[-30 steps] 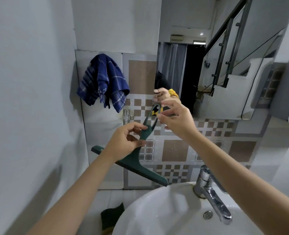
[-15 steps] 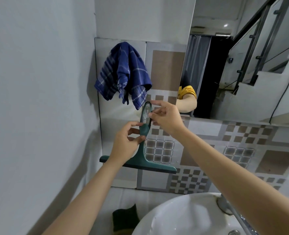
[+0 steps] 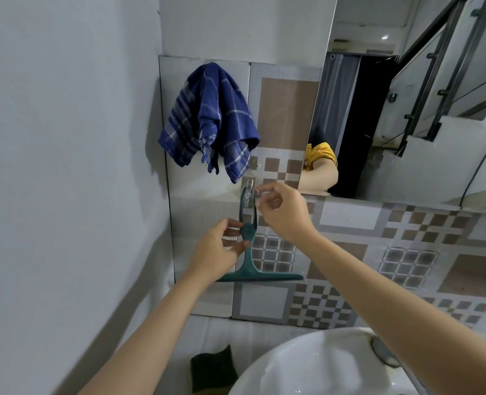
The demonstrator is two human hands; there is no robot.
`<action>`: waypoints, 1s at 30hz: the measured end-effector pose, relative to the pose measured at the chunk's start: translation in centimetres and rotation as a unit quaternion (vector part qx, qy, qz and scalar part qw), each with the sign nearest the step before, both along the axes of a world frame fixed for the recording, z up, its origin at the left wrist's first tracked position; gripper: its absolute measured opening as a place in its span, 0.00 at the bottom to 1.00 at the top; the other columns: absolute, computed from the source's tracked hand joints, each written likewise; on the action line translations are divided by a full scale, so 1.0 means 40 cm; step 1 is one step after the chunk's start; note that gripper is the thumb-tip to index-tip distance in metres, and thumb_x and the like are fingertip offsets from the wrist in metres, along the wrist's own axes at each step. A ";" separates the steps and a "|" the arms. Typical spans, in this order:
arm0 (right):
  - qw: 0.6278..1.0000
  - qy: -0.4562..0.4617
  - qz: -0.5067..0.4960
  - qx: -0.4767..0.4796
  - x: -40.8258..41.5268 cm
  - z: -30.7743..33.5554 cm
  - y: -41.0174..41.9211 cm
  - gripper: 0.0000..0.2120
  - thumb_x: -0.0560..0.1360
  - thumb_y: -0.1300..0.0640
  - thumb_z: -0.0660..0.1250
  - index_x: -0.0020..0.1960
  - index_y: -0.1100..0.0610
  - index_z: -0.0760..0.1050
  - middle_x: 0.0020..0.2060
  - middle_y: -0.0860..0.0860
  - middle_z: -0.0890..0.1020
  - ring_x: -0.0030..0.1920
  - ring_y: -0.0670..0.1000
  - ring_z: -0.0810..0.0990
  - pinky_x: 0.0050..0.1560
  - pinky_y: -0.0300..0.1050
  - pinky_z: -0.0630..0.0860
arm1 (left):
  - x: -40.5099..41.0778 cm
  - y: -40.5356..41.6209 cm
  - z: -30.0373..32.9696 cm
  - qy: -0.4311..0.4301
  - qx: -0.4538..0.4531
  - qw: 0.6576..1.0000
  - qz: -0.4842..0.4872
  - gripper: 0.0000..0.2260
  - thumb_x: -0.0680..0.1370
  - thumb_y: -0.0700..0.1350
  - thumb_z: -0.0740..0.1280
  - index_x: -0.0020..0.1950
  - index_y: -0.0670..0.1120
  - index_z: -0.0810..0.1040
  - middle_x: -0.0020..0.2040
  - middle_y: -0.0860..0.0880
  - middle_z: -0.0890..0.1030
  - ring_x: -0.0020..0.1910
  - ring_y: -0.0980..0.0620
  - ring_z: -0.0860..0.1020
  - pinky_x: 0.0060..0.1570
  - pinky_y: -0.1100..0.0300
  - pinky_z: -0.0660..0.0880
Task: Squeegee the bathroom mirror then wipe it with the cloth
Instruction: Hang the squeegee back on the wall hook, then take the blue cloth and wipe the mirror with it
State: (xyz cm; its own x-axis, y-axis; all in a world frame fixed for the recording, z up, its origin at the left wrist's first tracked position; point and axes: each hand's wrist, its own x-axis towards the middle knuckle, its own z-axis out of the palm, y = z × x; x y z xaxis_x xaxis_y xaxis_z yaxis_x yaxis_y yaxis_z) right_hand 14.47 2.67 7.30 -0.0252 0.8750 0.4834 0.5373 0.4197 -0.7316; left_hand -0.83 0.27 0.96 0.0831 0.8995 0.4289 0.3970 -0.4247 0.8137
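Note:
A dark green squeegee (image 3: 249,263) hangs upright against the tiled wall, blade down and level, its looped handle over a small clear wall hook (image 3: 249,186). My left hand (image 3: 216,252) pinches the round middle of the handle. My right hand (image 3: 284,215) pinches the loop's upper right edge beside the hook. A blue checked cloth (image 3: 210,118) hangs on the wall just up and left of the hook. The mirror (image 3: 407,109) fills the upper right and reflects an arm in a yellow sleeve.
A white sink (image 3: 307,366) sits at the bottom right, with the tap base (image 3: 384,352) at its rim. A dark sponge (image 3: 212,369) lies on the ledge left of the sink. A plain grey wall closes in the left side.
Both hands carried the squeegee up and left from over the sink to the wall. It turned from tilted to upright, and its loop now sits over the hook.

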 end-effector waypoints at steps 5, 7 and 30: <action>0.978 0.038 -0.028 0.204 -0.028 0.168 -0.017 0.06 0.75 0.59 0.69 0.52 0.54 0.77 0.44 0.52 0.82 0.45 0.49 0.80 0.48 0.47 0.80 | -0.011 -0.040 0.146 -0.212 0.127 0.958 0.146 0.10 0.75 0.43 0.69 0.54 0.47 0.73 0.51 0.50 0.78 0.50 0.56 0.78 0.42 0.74 0.72; 0.967 0.052 -0.015 0.248 -0.051 0.256 -0.014 0.07 0.75 0.58 0.69 0.52 0.55 0.77 0.44 0.51 0.82 0.45 0.48 0.80 0.49 0.47 0.80 | -0.015 -0.056 0.211 -0.307 0.139 0.931 0.142 0.09 0.76 0.44 0.68 0.54 0.49 0.73 0.52 0.50 0.79 0.49 0.59 0.78 0.43 0.71 0.73; 0.952 0.204 0.229 0.005 -0.180 0.540 -0.040 0.12 0.75 0.64 0.68 0.51 0.47 0.77 0.43 0.57 0.82 0.39 0.54 0.81 0.40 0.47 0.80 | -0.076 -0.151 0.404 -0.432 -0.029 0.883 -0.181 0.15 0.71 0.53 0.65 0.56 0.51 0.74 0.59 0.49 0.79 0.57 0.46 0.78 0.62 0.42 0.67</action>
State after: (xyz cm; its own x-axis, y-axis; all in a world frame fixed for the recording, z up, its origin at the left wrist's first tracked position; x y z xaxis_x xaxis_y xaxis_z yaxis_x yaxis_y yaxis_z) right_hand 7.28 1.09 28.90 -0.2118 0.8128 0.5427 -0.0323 0.5492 -0.8351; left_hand -3.85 -5.79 17.12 0.0333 0.9036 0.4272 -0.5365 -0.3444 0.7704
